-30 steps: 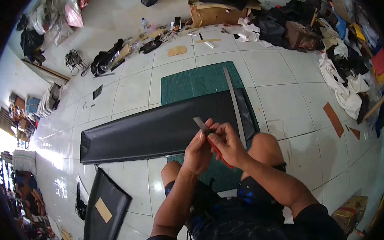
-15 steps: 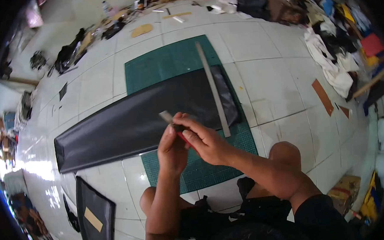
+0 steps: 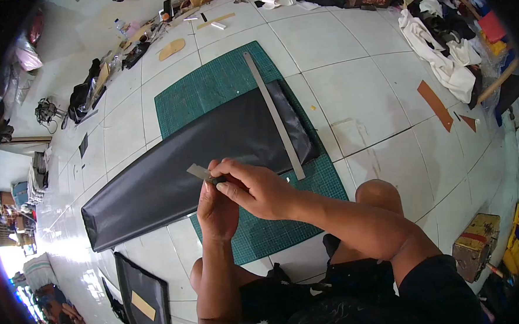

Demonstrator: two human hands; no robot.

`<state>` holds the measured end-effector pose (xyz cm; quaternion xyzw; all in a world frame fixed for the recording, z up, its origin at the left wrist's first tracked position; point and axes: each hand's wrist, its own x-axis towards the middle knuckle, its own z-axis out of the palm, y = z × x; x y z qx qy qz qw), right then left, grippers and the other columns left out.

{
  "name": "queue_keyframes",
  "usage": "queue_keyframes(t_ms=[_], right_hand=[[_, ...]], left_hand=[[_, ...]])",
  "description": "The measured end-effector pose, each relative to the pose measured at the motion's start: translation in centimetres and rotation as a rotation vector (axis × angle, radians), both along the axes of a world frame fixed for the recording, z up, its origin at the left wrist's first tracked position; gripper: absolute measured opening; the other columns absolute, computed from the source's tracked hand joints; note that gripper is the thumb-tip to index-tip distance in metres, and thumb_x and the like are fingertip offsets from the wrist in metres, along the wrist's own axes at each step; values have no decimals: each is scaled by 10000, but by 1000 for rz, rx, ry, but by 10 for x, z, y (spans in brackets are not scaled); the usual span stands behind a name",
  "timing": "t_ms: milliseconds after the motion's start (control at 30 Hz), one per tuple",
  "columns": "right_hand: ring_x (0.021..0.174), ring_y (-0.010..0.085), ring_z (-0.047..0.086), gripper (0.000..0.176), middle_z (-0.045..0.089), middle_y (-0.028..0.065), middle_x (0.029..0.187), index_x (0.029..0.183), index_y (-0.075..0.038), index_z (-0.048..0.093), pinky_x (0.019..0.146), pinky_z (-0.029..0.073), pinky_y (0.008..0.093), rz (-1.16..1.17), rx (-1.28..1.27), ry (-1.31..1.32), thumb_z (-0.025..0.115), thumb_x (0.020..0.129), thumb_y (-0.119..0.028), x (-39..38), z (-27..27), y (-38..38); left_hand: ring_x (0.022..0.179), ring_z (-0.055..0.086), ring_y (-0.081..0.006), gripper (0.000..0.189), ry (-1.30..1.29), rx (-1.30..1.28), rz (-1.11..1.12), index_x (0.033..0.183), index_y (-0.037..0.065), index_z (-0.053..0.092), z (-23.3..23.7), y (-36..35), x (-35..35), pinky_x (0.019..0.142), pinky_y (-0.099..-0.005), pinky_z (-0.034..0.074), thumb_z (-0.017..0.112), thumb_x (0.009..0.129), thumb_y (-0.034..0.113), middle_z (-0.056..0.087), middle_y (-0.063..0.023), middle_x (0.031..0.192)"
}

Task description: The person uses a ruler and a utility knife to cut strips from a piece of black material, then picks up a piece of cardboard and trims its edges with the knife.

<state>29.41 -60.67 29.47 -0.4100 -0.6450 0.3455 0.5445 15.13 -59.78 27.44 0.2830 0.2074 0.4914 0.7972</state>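
My left hand (image 3: pixel 217 214) and my right hand (image 3: pixel 255 188) meet above the black sheet, both closed on a small tool with a flat metal blade (image 3: pixel 198 171) that points up and left. The tool's handle is mostly hidden by my fingers. Below them the long black sheet (image 3: pixel 171 161) lies across a green cutting mat (image 3: pixel 197 95). A steel ruler (image 3: pixel 274 114) rests across the sheet's right part and the mat.
A smaller black piece (image 3: pixel 146 291) with a tan strip on it lies at lower left. Brown scraps (image 3: pixel 435 106) and white cloth (image 3: pixel 436 59) are at right. A worn box (image 3: pixel 476 247) stands at lower right. My knees flank the mat's near edge.
The view has shifted and turned slightly. Both hands have moved a little left in view with the blade; the red part of the tool seen before is now hidden.
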Motion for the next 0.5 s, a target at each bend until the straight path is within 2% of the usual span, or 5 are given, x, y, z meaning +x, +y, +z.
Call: queue_keyframes(t_ms=[33, 133, 233, 433, 500], right_hand=[[790, 289, 704, 357, 669, 103, 909, 1119, -67, 483, 681, 548, 369, -33, 48, -24, 617, 979, -368, 0, -2, 1], [865, 304, 699, 386, 665, 124, 947, 1185, -54, 492, 724, 545, 384, 67, -287, -87, 609, 985, -363, 12, 8, -9], [823, 310, 702, 301, 671, 149, 934, 1148, -78, 490, 692, 540, 411, 52, -334, -70, 590, 995, -318, 17, 6, -14], [917, 356, 688, 360, 672, 170, 1028, 1185, -46, 502, 773, 540, 419, 82, -141, 149, 606, 983, -325, 12, -15, -1], [922, 388, 679, 350, 677, 197, 1031, 1159, -36, 491, 772, 531, 450, 121, -204, 195, 609, 980, -313, 14, -9, 5]], left_hand=[[1199, 552, -248, 541, 10, -7, 22, 1425, 100, 467, -2, 2, 1, 1076, -424, 406, 572, 979, 388, 575, -88, 1289], [1212, 537, -233, 499, -31, 88, -92, 1399, 109, 454, -12, 2, -3, 1071, -415, 406, 553, 988, 374, 552, -68, 1303], [1200, 546, -229, 482, 0, 68, -103, 1361, 113, 481, -12, -2, 3, 1056, -398, 418, 577, 970, 378, 564, -66, 1288], [1247, 528, -228, 529, 15, -4, -6, 1407, 97, 434, -17, -3, -2, 1083, -387, 396, 532, 994, 413, 564, -55, 1286], [1320, 466, -231, 571, 149, 18, 42, 1461, 90, 388, -6, -1, -3, 1132, -407, 336, 510, 1000, 405, 507, -81, 1379]])
